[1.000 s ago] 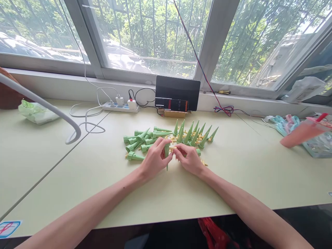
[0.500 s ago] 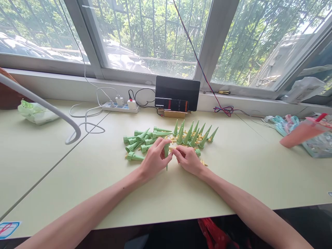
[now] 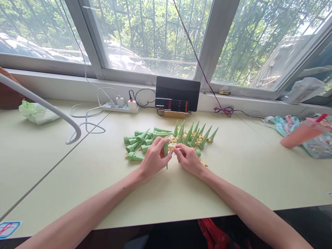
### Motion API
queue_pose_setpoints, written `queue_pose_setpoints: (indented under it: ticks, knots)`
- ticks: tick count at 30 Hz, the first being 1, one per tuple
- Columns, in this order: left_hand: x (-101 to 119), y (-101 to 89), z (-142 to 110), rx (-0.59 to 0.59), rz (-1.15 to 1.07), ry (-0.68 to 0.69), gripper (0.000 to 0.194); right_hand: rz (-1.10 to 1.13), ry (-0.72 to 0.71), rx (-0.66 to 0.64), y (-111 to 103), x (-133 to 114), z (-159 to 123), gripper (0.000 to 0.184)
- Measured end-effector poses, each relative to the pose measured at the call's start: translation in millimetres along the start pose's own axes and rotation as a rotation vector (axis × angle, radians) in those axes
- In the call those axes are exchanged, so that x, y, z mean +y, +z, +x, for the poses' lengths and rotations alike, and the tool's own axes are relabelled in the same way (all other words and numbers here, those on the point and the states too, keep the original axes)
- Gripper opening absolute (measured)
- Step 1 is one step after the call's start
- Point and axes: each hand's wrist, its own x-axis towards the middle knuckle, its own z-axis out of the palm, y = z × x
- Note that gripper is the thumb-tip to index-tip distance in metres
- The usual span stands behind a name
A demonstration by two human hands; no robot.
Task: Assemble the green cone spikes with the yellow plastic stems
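My left hand (image 3: 155,155) is closed around a green plastic watering spike (image 3: 165,149), holding it with the pointed tip downward. Small yellow pegs (image 3: 171,147) show between the spike and my right hand; whether one is fixed in the spike I cannot tell. My right hand (image 3: 188,158) is beside it, thumb and fingers pinched together, and what they hold, if anything, is hidden. More green spikes (image 3: 141,135) lie in a pile beyond my left hand. Past my right hand, several spikes (image 3: 194,137) stand point up among loose yellow pegs (image 3: 203,163).
A tablet (image 3: 177,90) with a phone (image 3: 176,105) before it leans at the back. A power strip (image 3: 121,108) with cables lies left of it. A white curved tube (image 3: 64,121) juts in from the left. A pink drink cup (image 3: 301,133) is at the right.
My right fingertips have shifted slightly at the yellow peg, and more yellow shows behind them. My left hand keeps the spike in nearly the same place.
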Motion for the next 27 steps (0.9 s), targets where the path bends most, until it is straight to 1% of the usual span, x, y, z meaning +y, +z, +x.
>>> queue_pose_setpoints:
  ticks: [3,7,13,18,24,27]
  knots:
    - [0.8,0.6,-0.3,-0.008,-0.002,0.002,0.027,0.028,0.007,-0.004,-0.1,1.0,-0.6,0.031]
    - [1.1,1.3,-1.4,-0.015,-0.006,0.006,0.028,0.05,-0.021,-0.024,0.7,1.3,-1.0,0.034]
    - [-0.7,1.2,-2.0,-0.01,-0.016,0.013,0.029,0.055,-0.007,-0.032,1.3,-0.4,-0.6,0.034]
    - [-0.7,0.4,-1.9,0.001,-0.016,0.009,0.029,0.047,-0.031,-0.052,0.5,-1.2,-0.2,0.033]
    - [-0.1,0.5,-0.5,0.009,-0.006,0.014,0.028,-0.033,-0.049,-0.026,0.0,-0.8,0.8,0.044]
    - [0.7,0.7,-0.1,0.015,-0.006,0.018,0.027,0.018,-0.005,-0.001,0.0,-0.2,0.3,0.039]
